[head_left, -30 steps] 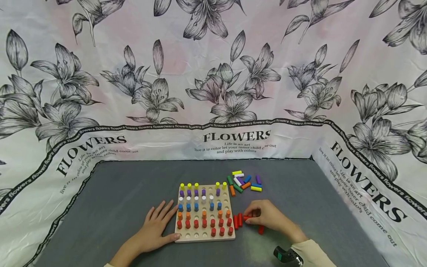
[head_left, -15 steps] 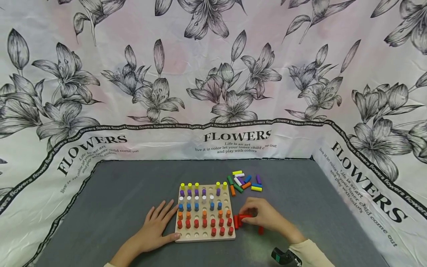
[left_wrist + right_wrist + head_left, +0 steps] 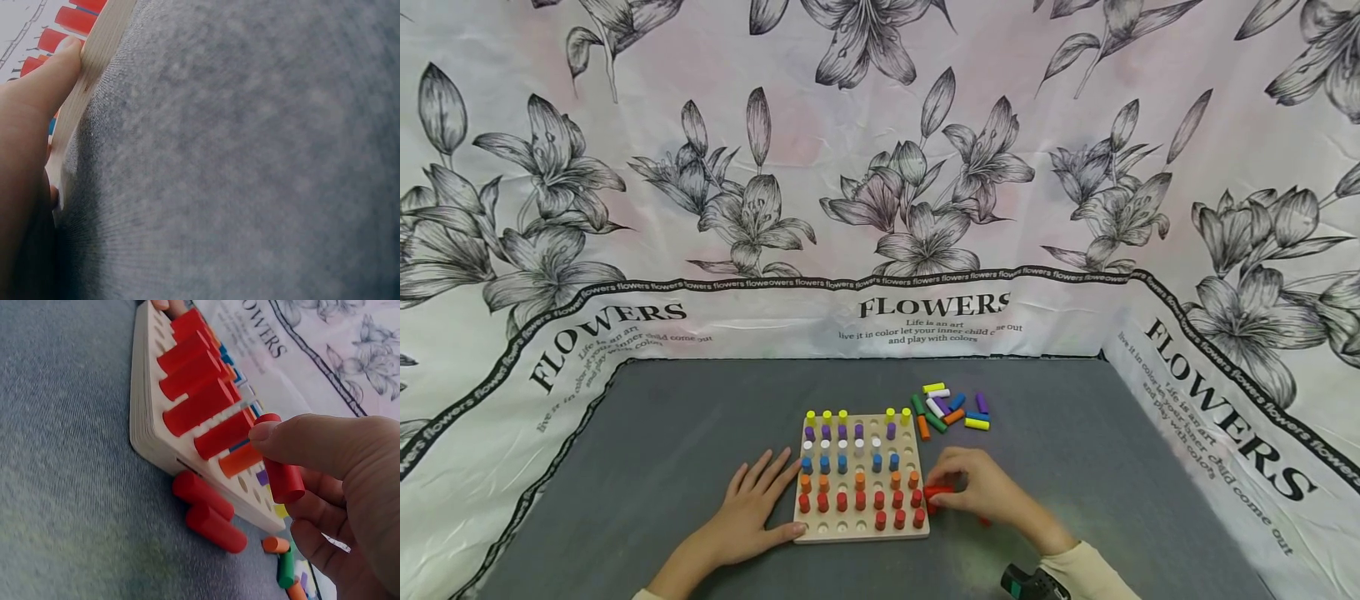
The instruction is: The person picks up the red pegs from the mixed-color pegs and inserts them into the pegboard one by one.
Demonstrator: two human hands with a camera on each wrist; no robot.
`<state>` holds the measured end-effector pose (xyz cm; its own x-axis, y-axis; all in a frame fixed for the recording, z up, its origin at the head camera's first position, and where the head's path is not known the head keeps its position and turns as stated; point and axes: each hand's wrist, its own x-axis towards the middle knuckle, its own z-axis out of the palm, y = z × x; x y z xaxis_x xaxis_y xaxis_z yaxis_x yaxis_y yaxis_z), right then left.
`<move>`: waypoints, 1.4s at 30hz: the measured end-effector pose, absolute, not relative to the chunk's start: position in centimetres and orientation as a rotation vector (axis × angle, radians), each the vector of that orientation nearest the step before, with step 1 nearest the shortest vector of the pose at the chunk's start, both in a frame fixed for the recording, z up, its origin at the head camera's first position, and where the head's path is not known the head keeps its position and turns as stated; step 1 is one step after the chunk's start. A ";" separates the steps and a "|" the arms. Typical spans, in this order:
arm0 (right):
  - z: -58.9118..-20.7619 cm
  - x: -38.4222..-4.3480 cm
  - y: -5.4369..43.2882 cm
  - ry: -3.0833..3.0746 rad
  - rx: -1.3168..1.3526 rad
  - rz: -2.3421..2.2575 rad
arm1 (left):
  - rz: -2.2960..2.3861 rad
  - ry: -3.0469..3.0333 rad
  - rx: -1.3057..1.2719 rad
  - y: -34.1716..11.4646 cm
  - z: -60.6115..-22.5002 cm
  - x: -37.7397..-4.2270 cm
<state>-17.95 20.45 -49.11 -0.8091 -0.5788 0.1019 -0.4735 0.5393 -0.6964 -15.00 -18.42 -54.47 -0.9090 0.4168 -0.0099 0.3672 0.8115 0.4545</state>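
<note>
A pale wooden pegboard (image 3: 859,538) carries rows of upright yellow, purple, white, blue, orange and red pegs, with some bare holes. My left hand (image 3: 751,507) lies spread at its left side, thumb on the near left corner and fingertips by the left edge. In the left wrist view the thumb (image 3: 61,62) presses the board's edge. My right hand (image 3: 976,487), just off the board's right edge, pinches a red peg (image 3: 285,478) between thumb and fingers. Two more red pegs (image 3: 215,528) lie beside the board below it, largely hidden by the hand in the head view.
Loose pegs in several colours, including a green peg (image 3: 936,423) and a yellow peg (image 3: 977,424), lie beyond the board's far right corner. Another red peg (image 3: 985,522) shows under the right wrist. A flower-printed cloth (image 3: 925,333) walls the grey table (image 3: 685,417).
My right hand has picked up a red peg from the table and moved left with it to the board's right edge. The left hand has stayed in place.
</note>
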 end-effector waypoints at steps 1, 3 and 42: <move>-49.1 -17.9 20.4 2.634 -0.927 -1.131 | 0.682 2.882 0.628 -18.4 -54.4 -15.0; -49.0 -17.7 20.2 2.632 -0.958 -1.152 | 0.680 2.876 0.628 -18.4 -54.4 -15.0; -48.0 -17.4 14.9 2.577 -1.080 -1.111 | 0.722 2.921 0.676 -18.4 -54.9 -15.1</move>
<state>-17.44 14.95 -47.97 -0.7343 -0.6623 0.1492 -0.5632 0.4715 -0.6786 -15.15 -18.42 -54.86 -0.9023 0.4285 0.0474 0.4012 0.7945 0.4559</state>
